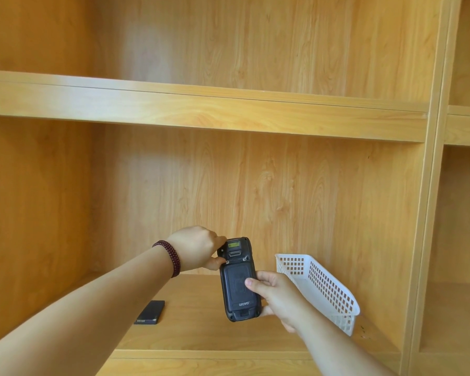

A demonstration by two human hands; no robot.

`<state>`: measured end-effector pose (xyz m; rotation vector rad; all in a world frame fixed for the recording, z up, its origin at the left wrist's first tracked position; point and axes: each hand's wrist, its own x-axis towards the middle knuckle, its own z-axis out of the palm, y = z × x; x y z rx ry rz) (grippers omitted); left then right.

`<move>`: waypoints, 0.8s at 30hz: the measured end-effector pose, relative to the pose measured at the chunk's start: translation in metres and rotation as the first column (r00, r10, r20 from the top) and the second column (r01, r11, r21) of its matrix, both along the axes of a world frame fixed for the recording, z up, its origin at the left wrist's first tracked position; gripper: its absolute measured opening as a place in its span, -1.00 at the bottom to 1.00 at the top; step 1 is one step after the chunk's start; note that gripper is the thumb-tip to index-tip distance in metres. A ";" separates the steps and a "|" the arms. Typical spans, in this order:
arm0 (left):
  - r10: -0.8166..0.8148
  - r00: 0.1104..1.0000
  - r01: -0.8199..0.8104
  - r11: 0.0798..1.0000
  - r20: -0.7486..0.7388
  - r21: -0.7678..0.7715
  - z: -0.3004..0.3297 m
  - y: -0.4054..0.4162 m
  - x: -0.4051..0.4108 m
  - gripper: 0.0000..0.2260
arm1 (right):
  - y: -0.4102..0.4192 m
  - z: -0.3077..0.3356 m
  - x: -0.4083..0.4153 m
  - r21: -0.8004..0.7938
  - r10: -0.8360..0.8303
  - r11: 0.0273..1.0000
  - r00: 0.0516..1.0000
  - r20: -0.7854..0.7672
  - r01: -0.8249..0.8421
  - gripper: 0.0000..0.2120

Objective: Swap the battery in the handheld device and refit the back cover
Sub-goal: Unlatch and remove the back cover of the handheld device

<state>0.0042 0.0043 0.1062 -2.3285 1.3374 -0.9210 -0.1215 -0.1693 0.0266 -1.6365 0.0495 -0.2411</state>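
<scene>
Right hand (276,297) and left hand (198,249) grip the upright handheld device (239,280), back cover facing the camera.

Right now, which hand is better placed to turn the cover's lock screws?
Probably the left hand: its fingers already pinch at the left screw on the device. The right hand grips the lower body, steadying it.

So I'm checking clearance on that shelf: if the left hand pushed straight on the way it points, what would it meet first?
The left hand points rightward at the handheld device, which its fingers already touch near the top. Beyond that, probably the white basket, though depth is unclear.
</scene>
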 end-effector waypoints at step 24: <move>-0.772 0.020 -0.466 0.554 -0.635 -0.689 -0.018 0.004 0.000 -0.71 | 0.012 0.002 0.008 0.087 -0.019 0.996 0.999 0.036 0.016 -0.82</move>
